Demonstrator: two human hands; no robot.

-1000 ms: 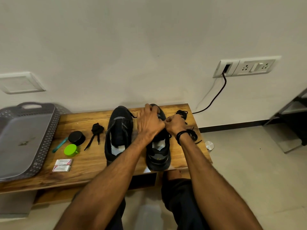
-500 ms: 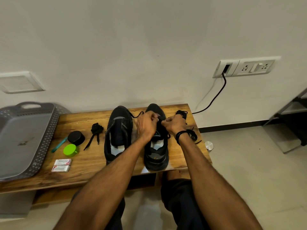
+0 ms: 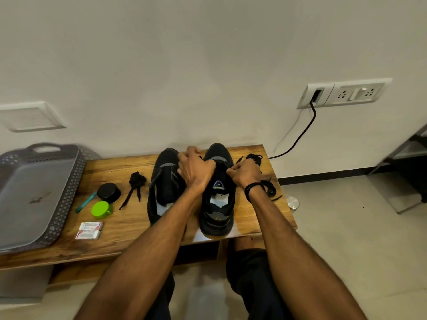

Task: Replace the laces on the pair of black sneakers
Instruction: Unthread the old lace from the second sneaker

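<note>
Two black sneakers stand side by side on a wooden bench (image 3: 129, 225), toes toward the wall. My left hand (image 3: 196, 169) lies curled over the lacing area between the left sneaker (image 3: 163, 188) and the right sneaker (image 3: 218, 204), pinching a black lace at the right sneaker's eyelets. My right hand (image 3: 245, 173), a black band on its wrist, is curled at the right side of that shoe and grips the same lace. A bundled black lace (image 3: 136, 183) lies left of the shoes. Loose black laces (image 3: 269, 190) lie right of my right wrist.
A grey perforated tray (image 3: 34, 195) sits at the bench's left end. Near it lie a black round tin (image 3: 108, 192), a green lid (image 3: 101, 209), a teal pen (image 3: 85, 202) and two small boxes (image 3: 89, 230). A black cable (image 3: 298, 139) runs from the wall socket. A metal doorstop (image 3: 292, 202) stands on the floor.
My left hand has shifted back toward the toe of the right sneaker, pulling on the lace. The right hand stays at the shoe's right side.
</note>
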